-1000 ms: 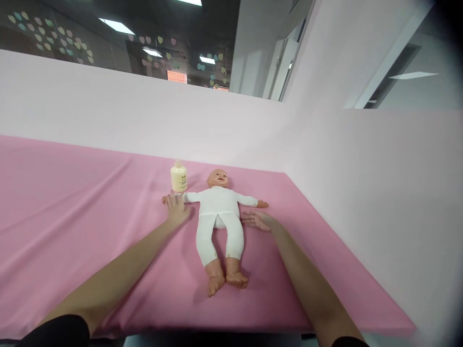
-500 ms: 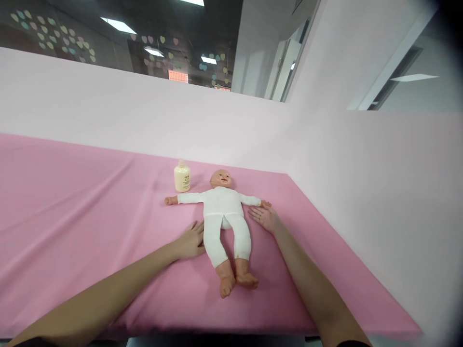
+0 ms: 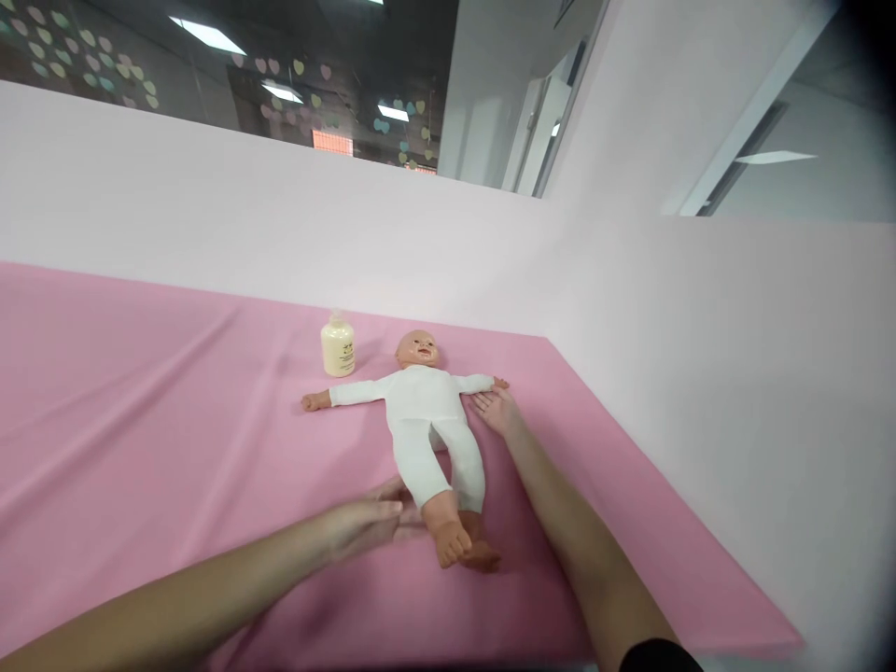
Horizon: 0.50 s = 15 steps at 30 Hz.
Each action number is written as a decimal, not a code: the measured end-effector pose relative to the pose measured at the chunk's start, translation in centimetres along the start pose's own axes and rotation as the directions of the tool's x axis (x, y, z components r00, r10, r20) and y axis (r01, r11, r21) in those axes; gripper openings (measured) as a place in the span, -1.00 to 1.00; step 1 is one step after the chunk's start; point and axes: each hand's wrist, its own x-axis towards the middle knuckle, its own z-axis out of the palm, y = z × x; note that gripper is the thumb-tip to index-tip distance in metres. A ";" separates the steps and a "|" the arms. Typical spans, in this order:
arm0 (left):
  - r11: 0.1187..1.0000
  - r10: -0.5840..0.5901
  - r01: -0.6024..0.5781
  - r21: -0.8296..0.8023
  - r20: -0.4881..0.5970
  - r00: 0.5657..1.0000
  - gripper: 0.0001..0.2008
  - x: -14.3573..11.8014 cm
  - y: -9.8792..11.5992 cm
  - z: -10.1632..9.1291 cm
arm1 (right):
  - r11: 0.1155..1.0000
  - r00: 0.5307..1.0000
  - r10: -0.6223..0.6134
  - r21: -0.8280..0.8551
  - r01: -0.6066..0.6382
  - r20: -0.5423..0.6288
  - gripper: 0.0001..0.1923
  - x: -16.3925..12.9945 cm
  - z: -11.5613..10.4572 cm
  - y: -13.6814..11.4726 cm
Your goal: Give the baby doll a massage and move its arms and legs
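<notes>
A baby doll (image 3: 420, 411) in a white suit lies on its back on the pink sheet (image 3: 154, 411), arms spread, bare feet toward me. My left hand (image 3: 364, 523) reaches in from the left, its fingertips at the doll's lower leg just above the nearer foot; whether it grips is unclear. My right hand (image 3: 496, 409) lies flat, fingers apart, beside the doll's outstretched arm on the right side. A small cream bottle (image 3: 337, 346) stands upright left of the doll's head.
The sheet covers a wide table that meets pale pink walls (image 3: 700, 355) at the back and on the right. The front edge of the table runs along the bottom right. Glass with heart stickers is above the back wall.
My left hand slid down from the doll's outstretched arm, past its hip, to its lower leg. My right hand moved up toward the doll's other hand. The doll's legs shifted slightly left.
</notes>
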 end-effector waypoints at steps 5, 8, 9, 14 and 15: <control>0.949 -0.140 0.155 -0.275 0.073 0.987 -0.40 -0.7 -1.2 2.8 | 0.997 0.998 -0.065 0.029 0.065 0.016 -0.77 0.9 0.0 0.4; 0.916 -0.193 0.202 -0.347 0.061 0.979 -0.53 -0.7 -1.4 2.7 | 0.995 0.994 -0.097 0.027 0.096 0.041 -0.76 0.9 -0.2 0.5; 0.907 -0.196 0.201 -0.370 0.051 0.979 -0.57 -0.6 -1.4 2.5 | 0.994 0.993 -0.110 0.022 0.109 0.038 -0.76 0.9 -0.2 0.6; 0.893 -0.192 0.193 -0.406 0.044 0.980 -0.68 -0.7 -1.6 1.0 | 0.980 0.985 -0.169 -0.110 0.166 -0.017 -0.70 1.3 0.1 0.6; 0.895 -0.193 0.196 -0.401 0.047 0.980 -0.67 -0.8 -1.6 0.7 | 0.971 0.982 -0.190 -0.153 0.185 -0.016 -0.68 1.4 0.1 0.6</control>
